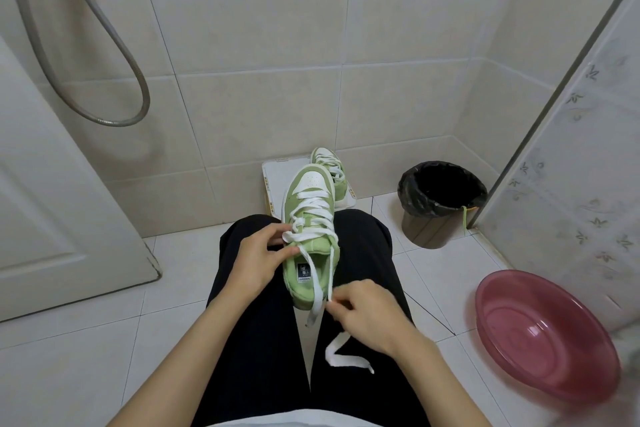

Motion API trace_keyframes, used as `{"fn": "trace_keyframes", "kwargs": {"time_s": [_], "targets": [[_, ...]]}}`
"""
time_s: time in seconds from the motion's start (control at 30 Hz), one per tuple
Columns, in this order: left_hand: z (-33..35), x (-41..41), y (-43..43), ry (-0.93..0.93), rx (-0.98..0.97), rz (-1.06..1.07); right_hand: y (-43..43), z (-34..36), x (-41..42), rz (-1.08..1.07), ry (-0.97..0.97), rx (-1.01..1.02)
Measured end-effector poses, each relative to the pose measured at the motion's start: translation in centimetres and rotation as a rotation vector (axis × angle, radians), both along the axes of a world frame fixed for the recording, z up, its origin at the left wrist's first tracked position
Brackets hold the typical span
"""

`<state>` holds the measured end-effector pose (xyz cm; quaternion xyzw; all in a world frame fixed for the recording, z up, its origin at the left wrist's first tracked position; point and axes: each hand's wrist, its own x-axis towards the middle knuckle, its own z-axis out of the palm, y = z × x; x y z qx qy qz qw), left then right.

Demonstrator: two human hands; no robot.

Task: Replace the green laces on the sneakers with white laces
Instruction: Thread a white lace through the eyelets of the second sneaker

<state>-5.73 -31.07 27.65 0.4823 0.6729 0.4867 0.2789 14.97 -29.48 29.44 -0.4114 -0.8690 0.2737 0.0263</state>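
A green sneaker (308,236) is rested on the lap, between the knees of the black trousers (252,340), with its toe pointed to 12 o'clock. It is already threaded with a white lace (313,215). At its 9 o'clock side the collar is gripped by the left hand (258,253), thumb and fingers curled onto the edge. At 5 o'clock, just beside the heel, the lace is pinched by the right hand (367,308); its fingers are closed together, but the fingertips are mostly hidden behind the knuckles. The free end of the lace is laid on the right thigh. A second sneaker (332,166) is seen at 12 o'clock on a white box (273,170), half covered by the near toe. Open floor tiles are left at 8 o'clock, bordered by a door (52,184). At 2 o'clock a lined bin (440,198) is placed, a green lace (464,218) hung over its rim. At 4 o'clock a pink basin (540,333) is set, its right edge blurred. The insole label cannot be read.
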Motion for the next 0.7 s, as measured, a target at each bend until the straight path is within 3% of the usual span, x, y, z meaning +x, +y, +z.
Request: {"fn": "trace_keyframes", "kwargs": {"time_s": [0.07,0.17,0.43,0.57,0.7], "targets": [[0.2,0.0,0.1,-0.002,-0.006,-0.013,0.9,0.5,0.3,-0.015,-0.137,0.117],[0.7,-0.2,0.3,-0.013,-0.010,-0.030,2.0,1.6,-1.6,-0.135,0.030,0.348],[0.8,-0.5,0.1,-0.074,0.008,-0.030,2.6,0.7,-7.8,-0.149,-0.039,0.378],[0.7,-0.1,0.1,-0.092,0.037,0.015,2.1,1.3,-5.7,-0.084,0.049,0.296],[0.5,0.5,0.1,0.024,0.005,0.015,1.9,1.4,-1.2,0.019,-0.014,0.028]]}}
